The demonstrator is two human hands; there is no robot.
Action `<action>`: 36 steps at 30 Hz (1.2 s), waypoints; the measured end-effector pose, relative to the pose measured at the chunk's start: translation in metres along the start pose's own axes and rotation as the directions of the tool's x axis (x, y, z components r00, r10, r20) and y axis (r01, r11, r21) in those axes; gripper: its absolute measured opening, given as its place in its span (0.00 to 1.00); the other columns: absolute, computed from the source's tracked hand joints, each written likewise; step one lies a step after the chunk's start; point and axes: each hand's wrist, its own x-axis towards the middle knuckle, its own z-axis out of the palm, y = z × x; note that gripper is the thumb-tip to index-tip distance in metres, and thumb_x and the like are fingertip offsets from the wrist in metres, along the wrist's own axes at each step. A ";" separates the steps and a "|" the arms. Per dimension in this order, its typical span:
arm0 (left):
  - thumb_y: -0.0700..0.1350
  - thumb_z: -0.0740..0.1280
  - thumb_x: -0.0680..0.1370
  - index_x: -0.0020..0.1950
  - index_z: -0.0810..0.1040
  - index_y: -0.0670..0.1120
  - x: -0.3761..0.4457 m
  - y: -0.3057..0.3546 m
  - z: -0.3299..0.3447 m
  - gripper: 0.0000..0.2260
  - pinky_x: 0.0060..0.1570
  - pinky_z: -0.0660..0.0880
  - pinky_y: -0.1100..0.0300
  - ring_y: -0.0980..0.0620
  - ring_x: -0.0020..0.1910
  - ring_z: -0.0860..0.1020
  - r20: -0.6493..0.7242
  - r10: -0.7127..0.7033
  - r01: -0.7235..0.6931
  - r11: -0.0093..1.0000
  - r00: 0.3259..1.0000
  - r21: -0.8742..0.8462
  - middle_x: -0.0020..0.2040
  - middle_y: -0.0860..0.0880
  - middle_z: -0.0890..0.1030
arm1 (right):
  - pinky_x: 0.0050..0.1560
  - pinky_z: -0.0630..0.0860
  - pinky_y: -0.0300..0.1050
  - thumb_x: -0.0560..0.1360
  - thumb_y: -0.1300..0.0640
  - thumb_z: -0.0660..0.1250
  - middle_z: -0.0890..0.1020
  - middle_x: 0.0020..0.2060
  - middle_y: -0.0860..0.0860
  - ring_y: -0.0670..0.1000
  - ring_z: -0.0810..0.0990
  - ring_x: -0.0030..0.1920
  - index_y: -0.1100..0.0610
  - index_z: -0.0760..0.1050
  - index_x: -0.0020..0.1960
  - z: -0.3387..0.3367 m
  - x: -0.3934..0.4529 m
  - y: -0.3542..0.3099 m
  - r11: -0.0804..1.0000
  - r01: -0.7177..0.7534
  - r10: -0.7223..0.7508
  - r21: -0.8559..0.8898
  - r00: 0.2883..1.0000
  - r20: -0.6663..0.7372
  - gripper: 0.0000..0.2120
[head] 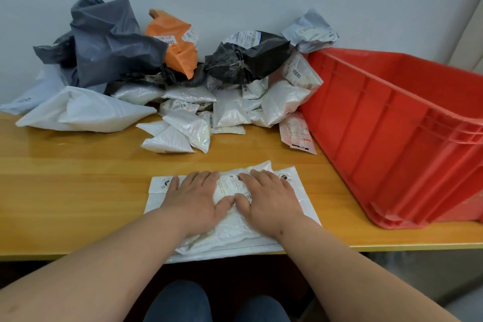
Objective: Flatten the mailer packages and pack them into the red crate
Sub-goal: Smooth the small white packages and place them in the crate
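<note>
A white mailer with a printed label lies on top of a larger flat white mailer at the table's front edge. My left hand and my right hand press flat on the top mailer, palms down, fingers spread, thumbs nearly touching. The red crate stands at the right, slightly tilted; its inside is hidden from here. A heap of crumpled mailers lies at the back against the wall.
The heap holds a big grey bag, an orange bag, a black bag and several white ones. The wooden table ends just under my forearms. A pink-printed mailer leans by the crate.
</note>
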 end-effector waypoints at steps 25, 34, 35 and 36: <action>0.64 0.42 0.81 0.80 0.38 0.53 -0.010 -0.001 0.002 0.31 0.76 0.38 0.46 0.53 0.78 0.36 0.022 0.099 -0.100 0.995 0.995 0.015 0.80 0.54 0.37 | 0.78 0.42 0.59 0.81 0.36 0.46 0.54 0.80 0.52 0.53 0.48 0.80 0.52 0.52 0.80 -0.003 -0.013 -0.005 0.992 -0.039 0.043 -0.118 0.999 0.028 0.33; 0.69 0.44 0.78 0.80 0.38 0.54 -0.029 0.002 -0.004 0.36 0.76 0.46 0.50 0.50 0.78 0.43 0.061 0.121 -0.123 0.992 0.991 0.028 0.80 0.54 0.42 | 0.78 0.39 0.58 0.79 0.35 0.52 0.37 0.80 0.49 0.54 0.35 0.79 0.40 0.44 0.80 -0.010 -0.029 -0.003 0.998 0.052 -0.056 0.038 0.989 0.136 0.33; 0.73 0.40 0.74 0.79 0.35 0.54 -0.030 -0.001 -0.004 0.40 0.76 0.44 0.50 0.50 0.79 0.40 0.103 0.131 -0.135 0.990 0.986 0.037 0.80 0.54 0.39 | 0.78 0.38 0.58 0.79 0.33 0.52 0.36 0.79 0.49 0.54 0.34 0.79 0.39 0.43 0.80 -0.009 -0.030 -0.001 0.998 0.060 -0.063 0.022 0.987 0.150 0.34; 0.76 0.36 0.68 0.79 0.33 0.54 -0.031 -0.003 -0.004 0.45 0.76 0.42 0.50 0.51 0.78 0.38 0.129 0.143 -0.149 0.988 0.981 0.038 0.79 0.54 0.36 | 0.78 0.38 0.58 0.78 0.32 0.51 0.35 0.79 0.49 0.54 0.33 0.79 0.39 0.41 0.80 -0.009 -0.030 0.000 0.998 0.067 -0.067 0.005 0.985 0.162 0.35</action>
